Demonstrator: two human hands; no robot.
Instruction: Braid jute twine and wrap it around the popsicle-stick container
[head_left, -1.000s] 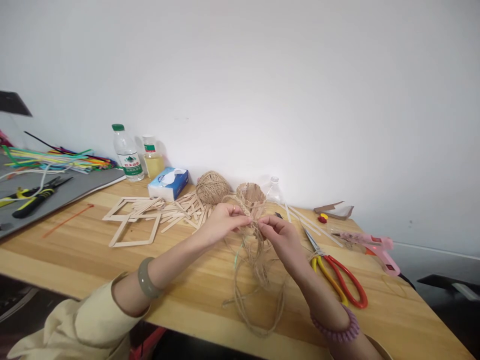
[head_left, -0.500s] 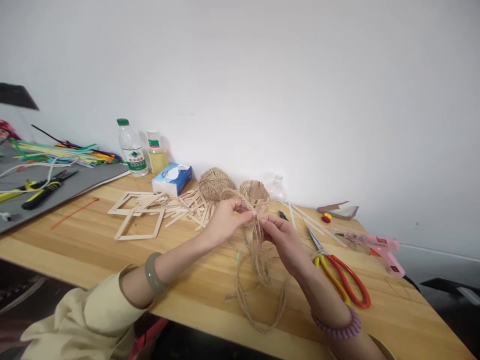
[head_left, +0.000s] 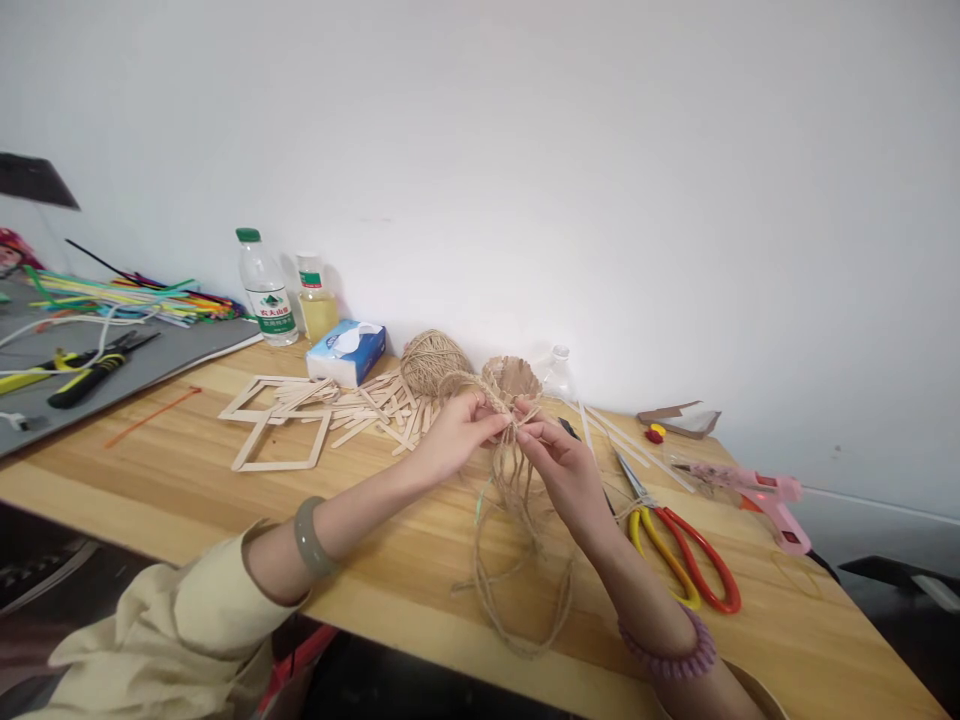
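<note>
Left hand [head_left: 459,436], right hand [head_left: 561,465] — both pinched on braided twine [head_left: 487,391], close together. Loose strands [head_left: 513,482] hang below; scissors [head_left: 643,495] lie on counter [head_left: 405,600] at right

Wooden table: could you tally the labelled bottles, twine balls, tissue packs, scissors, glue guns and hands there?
Labelled bottles: 2
Twine balls: 1
Tissue packs: 1
Scissors: 1
Glue guns: 1
Left hand and right hand, both on twine: 2
Total: 8

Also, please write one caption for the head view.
Left hand and right hand pinching braided twine above a wooden table, scissors lying nearby.
</note>
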